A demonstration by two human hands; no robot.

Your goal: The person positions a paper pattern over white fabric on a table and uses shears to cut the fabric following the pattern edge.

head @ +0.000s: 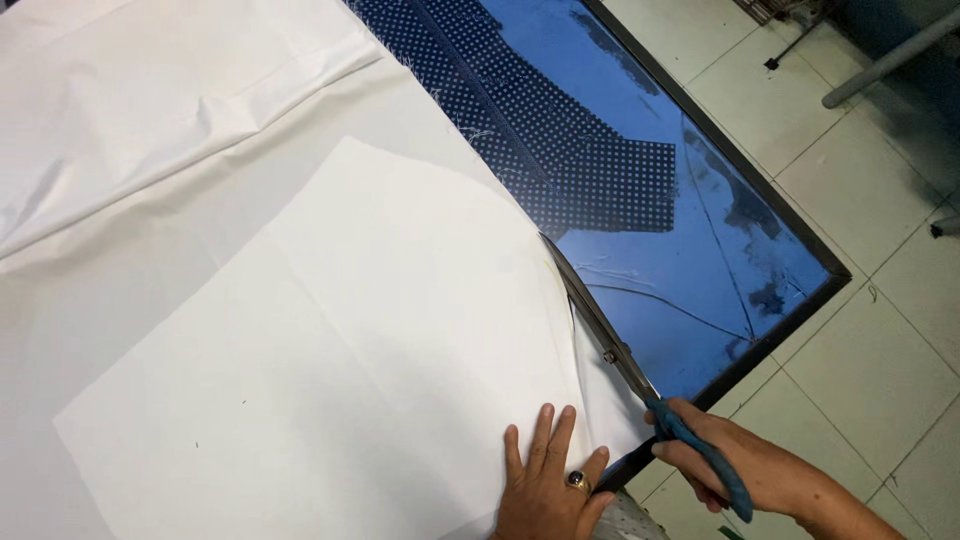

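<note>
You had white cloth spread over most of the table, smooth near you and creased into long folds toward the far left. On top of it lay a paper pattern, also white, a flat sheet with a straight left edge and a curved right edge that ran down toward your hands.

Your left hand lay flat on the pattern's near corner, fingers spread and pressing it down; a ring with a dark stone sat on one finger. It gripped nothing, only held the sheet in place.

Your right hand was closed around the blue handles of the scissors. The long metal blades pointed away from you along the curved edge, nearly together, with a strip of cloth lying between the blade and the pattern.

To the right of the cloth, the table showed a glossy blue top in a dark frame. A piece of navy dotted cloth lay on it, just beside the white cloth's edge. Pale floor tiles lay beyond the table's corner. No container was in view.
</note>
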